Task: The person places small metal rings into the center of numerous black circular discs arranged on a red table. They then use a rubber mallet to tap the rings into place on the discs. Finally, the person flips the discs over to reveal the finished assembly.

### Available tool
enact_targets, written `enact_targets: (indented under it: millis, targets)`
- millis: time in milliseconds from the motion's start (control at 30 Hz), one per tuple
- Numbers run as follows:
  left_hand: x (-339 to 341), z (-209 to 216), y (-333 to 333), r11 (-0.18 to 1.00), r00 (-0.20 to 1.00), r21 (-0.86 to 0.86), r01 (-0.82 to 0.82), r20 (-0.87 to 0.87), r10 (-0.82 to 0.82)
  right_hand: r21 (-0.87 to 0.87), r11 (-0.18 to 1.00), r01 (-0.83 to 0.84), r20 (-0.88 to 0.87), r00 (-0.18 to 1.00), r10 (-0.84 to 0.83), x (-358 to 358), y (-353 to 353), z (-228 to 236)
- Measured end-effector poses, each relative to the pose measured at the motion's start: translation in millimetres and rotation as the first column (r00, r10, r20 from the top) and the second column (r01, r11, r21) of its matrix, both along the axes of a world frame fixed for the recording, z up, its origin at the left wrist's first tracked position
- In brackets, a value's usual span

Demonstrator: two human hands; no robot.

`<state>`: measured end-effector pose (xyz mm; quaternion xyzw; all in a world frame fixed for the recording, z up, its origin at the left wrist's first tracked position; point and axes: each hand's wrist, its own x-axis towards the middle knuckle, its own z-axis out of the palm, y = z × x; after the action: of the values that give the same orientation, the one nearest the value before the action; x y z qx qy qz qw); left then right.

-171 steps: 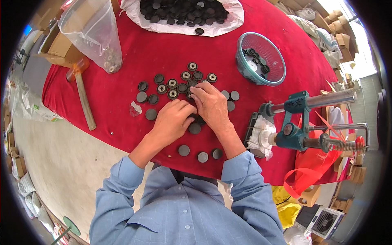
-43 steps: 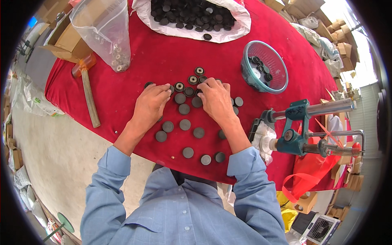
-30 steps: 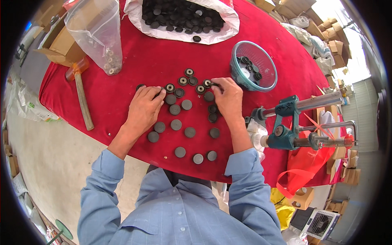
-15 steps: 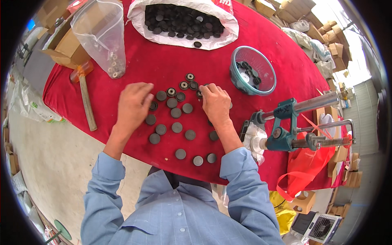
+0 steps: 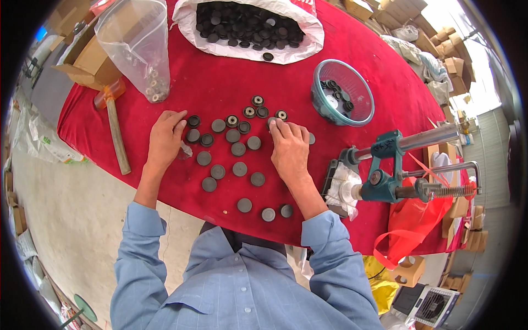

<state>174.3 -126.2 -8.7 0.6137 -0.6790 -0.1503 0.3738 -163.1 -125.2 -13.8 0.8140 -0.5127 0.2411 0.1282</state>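
- head view: the left hand [image 5: 165, 137] lies flat on the red-covered surface [image 5: 220, 82], fingers loosely together, fingertips touching a dark round cap [image 5: 193, 121] just to its far right.
- head view: the right hand [image 5: 289, 148] rests palm down, fingers together, tips on a cap [image 5: 272, 122] at its far-left edge; it pinches nothing that shows.
- head view: the loose caps [image 5: 239, 149] lie between both hands, flat discs with no long axis, matte dark grey; some far ones show pale metal centres.
- head view: far right, a blue mesh basket [image 5: 360, 104]; far, a white sack [image 5: 247, 27] of caps; right, a teal metal press [image 5: 385, 176].
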Motion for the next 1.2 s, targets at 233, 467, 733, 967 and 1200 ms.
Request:
enact_targets:
  millis: [233,467,733,967,1200]
  targets:
    - [-11.5,9.7,-10.0,0.998,0.996,0.036,0.059,0.065,-0.061,0.039,0.999,-0.032,-0.047,0.998,0.034,-3.2,-4.4,11.6]
    - [-17.0,18.4,-22.5,0.972,0.965,0.225,0.066,-0.261,-0.005,0.167,0.984,0.069,0.111,0.99,-0.089,8.1,-56.1,26.8]
    - [-74.9,30.0,-26.5,0.984,0.972,-0.041,0.175,-0.15,-0.179,0.45,0.893,-0.014,0.364,0.916,-0.169,15.6,-68.9,26.4]
    - [-97.8,13.4,-29.8,0.958,0.977,-0.191,0.212,0.038,-0.209,0.245,0.969,0.024,0.531,0.833,-0.154,-26.3,-67.9,50.4]
    - [-94.0,12.2,-31.3,0.933,0.957,-0.235,0.272,0.171,-0.236,0.208,0.978,0.014,0.517,0.847,-0.122,-40.8,-59.5,35.9]
